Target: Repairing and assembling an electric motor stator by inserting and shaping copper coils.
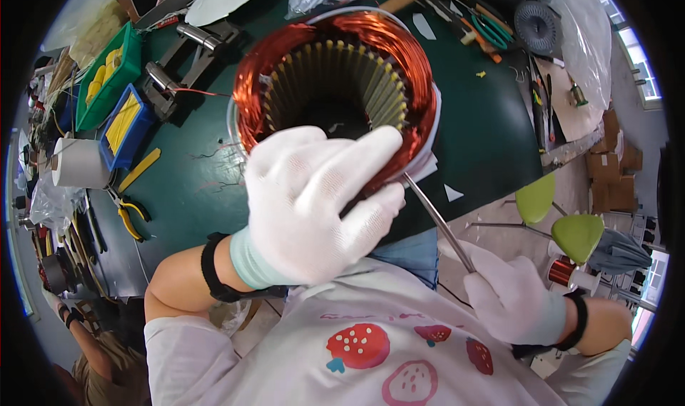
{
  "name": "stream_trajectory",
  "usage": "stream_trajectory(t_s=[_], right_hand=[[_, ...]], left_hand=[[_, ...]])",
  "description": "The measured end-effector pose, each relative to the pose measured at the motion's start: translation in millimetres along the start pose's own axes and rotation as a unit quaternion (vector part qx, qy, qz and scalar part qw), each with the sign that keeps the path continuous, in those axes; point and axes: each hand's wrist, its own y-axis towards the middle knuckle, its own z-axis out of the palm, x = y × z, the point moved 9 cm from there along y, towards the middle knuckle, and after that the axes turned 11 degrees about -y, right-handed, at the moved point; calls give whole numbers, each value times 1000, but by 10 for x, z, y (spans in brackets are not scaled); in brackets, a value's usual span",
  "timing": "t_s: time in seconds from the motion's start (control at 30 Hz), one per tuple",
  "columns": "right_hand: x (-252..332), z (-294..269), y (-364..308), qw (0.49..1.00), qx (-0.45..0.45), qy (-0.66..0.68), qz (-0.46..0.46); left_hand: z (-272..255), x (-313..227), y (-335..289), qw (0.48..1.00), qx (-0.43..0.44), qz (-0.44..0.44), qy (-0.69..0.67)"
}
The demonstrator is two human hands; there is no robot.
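Observation:
A motor stator (pixel 421 67) with thick copper-wire windings and yellow slot liners stands on the green table in front of me. My left hand (pixel 314 199), in a white glove, grips its near rim. The index finger reaches over the copper winding, while the thumb lies along the outer side. Part of the near winding is hidden under this hand. A slim metal rod (pixel 441 222) is held in my gloved right hand (pixel 506 292), fingers closed around its lower end. The rod's far tip meets the stator's near right edge, by some white sheet.
Left on the green table (pixel 485 120) are a green bin (pixel 130 58), a blue bin (pixel 141 129), a white roll (pixel 80 163), yellow-handled pliers (pixel 130 217) and a metal stand (pixel 168 85). Hand tools (pixel 489 31) lie far right. Green chairs (pixel 576 236) stand beyond the right edge.

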Motion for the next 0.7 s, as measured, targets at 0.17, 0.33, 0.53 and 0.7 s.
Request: stream_trajectory(t_s=[0.17,0.33,0.53,0.7], right_hand=[[81,-126,143,993,-101,40,-38],[11,-114,427,994,-91,57,-19],[-347,46,294,991,-125,28,25],[-198,-43,321,970,-71,234,-3]], left_hand=[[6,-41,-9,999,3,-46,-13],[24,60,-62,993,2,-116,12],[26,-24,107,990,52,-128,-36],[78,-141,-21,996,-59,-54,37]])
